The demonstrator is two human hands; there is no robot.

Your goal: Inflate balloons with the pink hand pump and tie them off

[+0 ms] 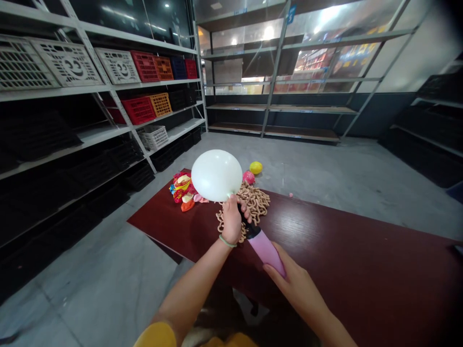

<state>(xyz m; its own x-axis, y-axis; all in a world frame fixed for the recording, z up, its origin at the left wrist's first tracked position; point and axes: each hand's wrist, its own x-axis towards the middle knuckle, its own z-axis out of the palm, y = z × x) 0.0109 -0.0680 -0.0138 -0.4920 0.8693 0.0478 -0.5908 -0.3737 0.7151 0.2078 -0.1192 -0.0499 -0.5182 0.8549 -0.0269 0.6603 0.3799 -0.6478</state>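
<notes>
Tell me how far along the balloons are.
Done: a yellow balloon and a pink balloon lie inflated on the floor. In hand: the left hand grips a blown-up white balloon at a pink hand pump, the right hand on the pump. Left: flat coloured balloons heaped on the table.

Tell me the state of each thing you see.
White balloon, inflated, neck gripped by left hand
Pink hand pump, tilted, held by right hand
Uninflated balloons, heaped on dark red table
Tan coils, heaped on table
Yellow balloon, inflated, on floor
Pink balloon, inflated, on floor
</notes>
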